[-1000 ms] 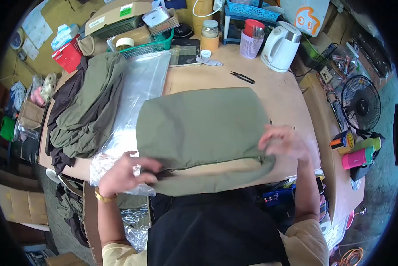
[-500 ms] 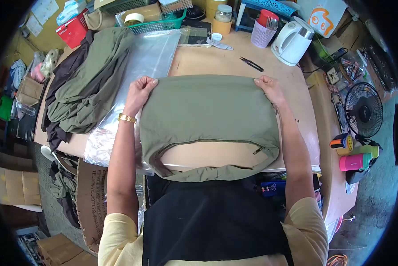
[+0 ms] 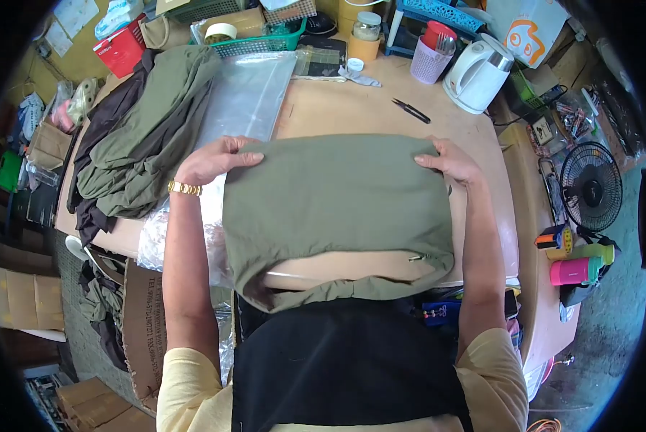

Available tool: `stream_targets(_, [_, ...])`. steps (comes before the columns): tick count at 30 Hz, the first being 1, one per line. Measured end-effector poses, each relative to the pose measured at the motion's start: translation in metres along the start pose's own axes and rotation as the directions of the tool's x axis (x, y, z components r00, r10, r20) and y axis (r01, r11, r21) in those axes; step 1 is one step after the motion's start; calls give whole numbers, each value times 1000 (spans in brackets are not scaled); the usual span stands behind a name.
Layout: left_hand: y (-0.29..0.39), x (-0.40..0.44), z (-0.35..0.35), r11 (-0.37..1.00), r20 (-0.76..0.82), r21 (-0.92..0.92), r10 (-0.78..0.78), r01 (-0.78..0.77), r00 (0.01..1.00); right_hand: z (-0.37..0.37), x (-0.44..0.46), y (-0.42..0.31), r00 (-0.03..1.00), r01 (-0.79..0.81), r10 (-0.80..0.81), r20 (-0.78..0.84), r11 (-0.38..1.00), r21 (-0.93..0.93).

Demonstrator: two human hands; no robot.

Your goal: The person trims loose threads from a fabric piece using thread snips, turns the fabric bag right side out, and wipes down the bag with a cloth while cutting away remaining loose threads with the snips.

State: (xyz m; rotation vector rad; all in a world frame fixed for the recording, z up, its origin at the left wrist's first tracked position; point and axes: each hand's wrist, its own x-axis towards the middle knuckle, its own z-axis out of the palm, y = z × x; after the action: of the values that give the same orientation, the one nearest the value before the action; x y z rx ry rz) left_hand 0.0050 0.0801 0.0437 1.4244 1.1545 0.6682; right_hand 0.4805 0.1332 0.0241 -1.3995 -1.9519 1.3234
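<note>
1. The left hand (image 3: 220,160) pinched the green cloth (image 3: 337,194) near its upper left corner; the right hand (image 3: 452,160) pinched the upper right.
2. The cloth spanned mid-frame over the table (image 3: 337,104).
3. Black snips (image 3: 411,111) lay above it, crumpled clothes (image 3: 146,137) upper left.

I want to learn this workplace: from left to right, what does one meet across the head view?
Tan cardboard box, heap of olive and dark cloth, flat olive cloth piece with zipper, white electric kettle, round black fan.
</note>
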Motion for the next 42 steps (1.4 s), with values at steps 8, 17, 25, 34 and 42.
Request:
stream_targets(8, [-9,8,-19,964,221,206,-212,167,952,-8,4,0,906,-302,134,401,870,389])
stream_targets(17, [51,0,-25,929,26,328,172,-170,985,-44,-2,-117,976,168,-214,-33,845,-508])
stream_targets(25, [167,-102,20,284,-167,909,919,-307,357,-56,-114,-213,167,203,-951,-261,293,-934])
stream_targets(34, [-57,-96,93,608,-238,776,532,-171,813,50,-103,-8,705,438,-710,12,422,-794])
stream_targets(42, [-20,-87,96,504,-398,856,785,-115,474,62,-81,-3,690,335,-619,-376,733,-592])
